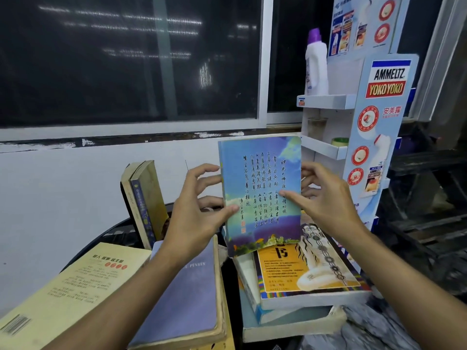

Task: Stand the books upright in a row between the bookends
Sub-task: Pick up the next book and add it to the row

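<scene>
I hold a thin blue book (pixel 261 188) with a sky picture and columns of writing upright in the air at the centre. My left hand (pixel 199 205) grips its left edge and my right hand (pixel 326 198) grips its right edge, thumb on the cover. Two worn books (pixel 144 198) stand upright, leaning, at the back left on a dark round table (pixel 118 233). Lying flat are a yellow book (pixel 73 289), a purple-grey book (pixel 187 294) and an orange-covered book (pixel 310 271) on top of a stack at the right. No bookend is visible.
A white wall and a dark window lie behind the table. A cardboard display stand (pixel 374 117) with small shelves rises at the right, carrying a white bottle (pixel 316 64) with a purple cap. Dark furniture sits at the far right.
</scene>
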